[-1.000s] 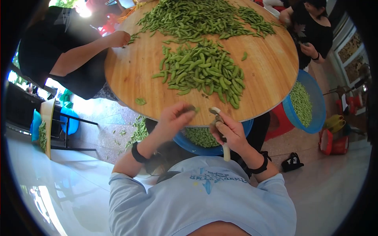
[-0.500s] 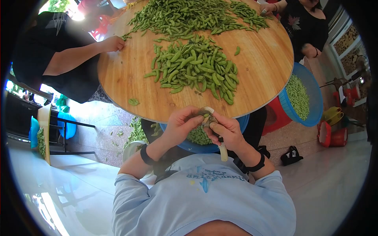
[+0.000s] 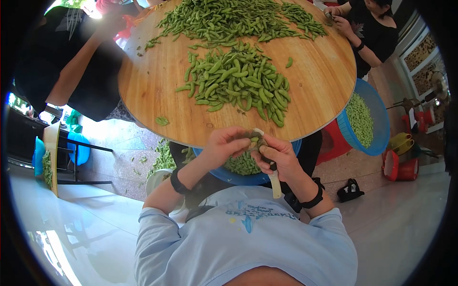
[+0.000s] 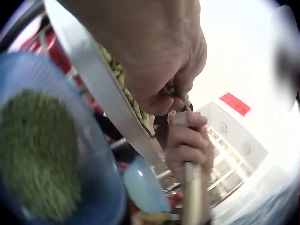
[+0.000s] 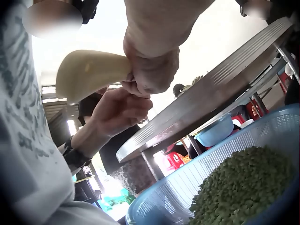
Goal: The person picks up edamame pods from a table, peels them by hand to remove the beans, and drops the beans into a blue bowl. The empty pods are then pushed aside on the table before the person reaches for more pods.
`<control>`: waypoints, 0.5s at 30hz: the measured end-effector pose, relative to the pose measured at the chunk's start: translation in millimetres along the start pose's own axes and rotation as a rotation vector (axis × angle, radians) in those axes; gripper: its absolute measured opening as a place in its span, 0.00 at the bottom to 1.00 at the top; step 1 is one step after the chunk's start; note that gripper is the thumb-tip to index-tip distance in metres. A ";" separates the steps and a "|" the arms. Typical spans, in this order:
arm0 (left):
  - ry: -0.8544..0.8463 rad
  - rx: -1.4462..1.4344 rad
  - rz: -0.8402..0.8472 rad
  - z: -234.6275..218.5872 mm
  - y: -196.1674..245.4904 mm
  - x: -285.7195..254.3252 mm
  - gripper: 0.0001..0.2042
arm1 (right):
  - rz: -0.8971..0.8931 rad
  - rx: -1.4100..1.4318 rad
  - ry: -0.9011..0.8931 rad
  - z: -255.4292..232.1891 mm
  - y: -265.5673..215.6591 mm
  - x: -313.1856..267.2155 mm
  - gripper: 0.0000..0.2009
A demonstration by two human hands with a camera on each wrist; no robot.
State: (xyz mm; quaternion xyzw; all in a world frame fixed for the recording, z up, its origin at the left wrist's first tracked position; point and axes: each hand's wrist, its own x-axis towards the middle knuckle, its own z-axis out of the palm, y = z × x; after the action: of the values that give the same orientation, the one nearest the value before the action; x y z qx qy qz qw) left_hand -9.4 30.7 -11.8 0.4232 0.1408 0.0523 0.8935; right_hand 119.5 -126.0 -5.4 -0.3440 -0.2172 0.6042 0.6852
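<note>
Both hands meet just off the near edge of the round wooden table [image 3: 319, 95]. My left hand [image 3: 224, 147] pinches a green soybean pod [image 3: 254, 139] with thumb and curled fingers, right at the fingertips of my right hand [image 3: 282, 159]. The right hand grips a tool by its cream handle [image 3: 276, 187], which points back toward the body; its working end is hidden among the fingers. A white wrap [image 4: 180, 118] covers one right fingertip. Below the hands, a blue basket [image 5: 164, 197] holds shelled green beans [image 5: 243, 183]. A pile of pods [image 3: 238, 83] lies ahead on the table.
A larger pod heap [image 3: 229, 21] covers the far side of the table. People in black sit at left and right. A second blue basket [image 3: 378, 112] of beans stands at right by a red stool [image 3: 336, 145]. Pods [image 3: 163, 155] litter the floor near a white bucket [image 3: 155, 180].
My left hand came across to meet the right hand and now holds a pod there. The person at left drew an arm back; the person at right brought both hands together at the table edge.
</note>
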 end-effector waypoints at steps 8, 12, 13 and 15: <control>0.117 1.507 0.773 22.3 15.0 -19.2 0.12 | 0.044 0.047 -0.005 7.6 -1.1 -3.4 0.15; 0.109 1.155 0.585 16.9 12.2 -17.2 0.09 | 0.017 0.021 0.008 6.9 0.5 -3.7 0.15; 0.136 0.880 0.369 18.8 12.3 -17.8 0.08 | 0.018 0.022 0.007 5.8 0.9 -3.7 0.15; 0.165 0.604 0.161 20.6 11.2 -18.0 0.07 | -0.022 -0.079 0.012 2.6 1.7 -1.9 0.15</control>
State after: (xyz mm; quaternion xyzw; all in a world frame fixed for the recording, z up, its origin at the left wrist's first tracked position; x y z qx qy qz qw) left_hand -20.2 18.6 13.0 0.6732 0.1880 0.1129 0.7062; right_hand 116.2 -127.2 -4.6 -0.3719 -0.2406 0.5856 0.6789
